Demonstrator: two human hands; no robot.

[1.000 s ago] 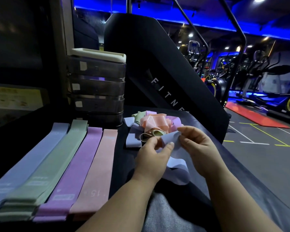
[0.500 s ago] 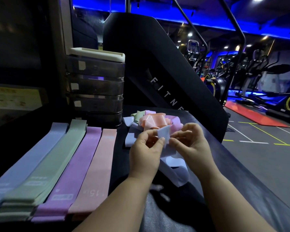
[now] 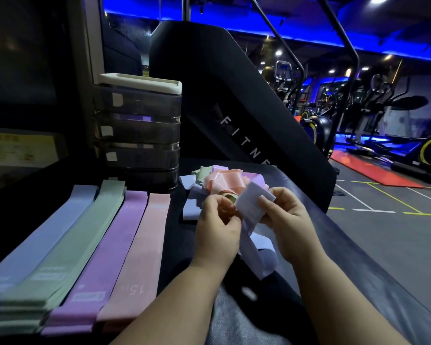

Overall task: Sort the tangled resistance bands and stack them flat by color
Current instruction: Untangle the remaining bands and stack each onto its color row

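Both hands hold a pale blue band (image 3: 253, 206) above the black bench. My right hand (image 3: 288, 224) pinches its upper fold with thumb and fingers. My left hand (image 3: 218, 229) grips the same band at its left edge; the rest of it trails down in loops between my forearms. Just behind the hands lies the tangled pile (image 3: 218, 179) of pink, green, purple and blue bands. On the left, flat stacks lie side by side: blue stack (image 3: 39, 241), green stack (image 3: 67, 250), purple stack (image 3: 105, 257), pink stack (image 3: 139, 250).
A smoky drawer unit (image 3: 138, 130) with a white lid stands behind the stacks. A big black slanted machine panel (image 3: 237, 100) rises behind the pile. The bench's right edge (image 3: 373, 265) drops to the gym floor, with exercise machines further back.
The hands have lifted the blue band's end slightly and spread the fold wider; the right hand's thumb now lies on the flattened end. The pile and stacks have not moved.
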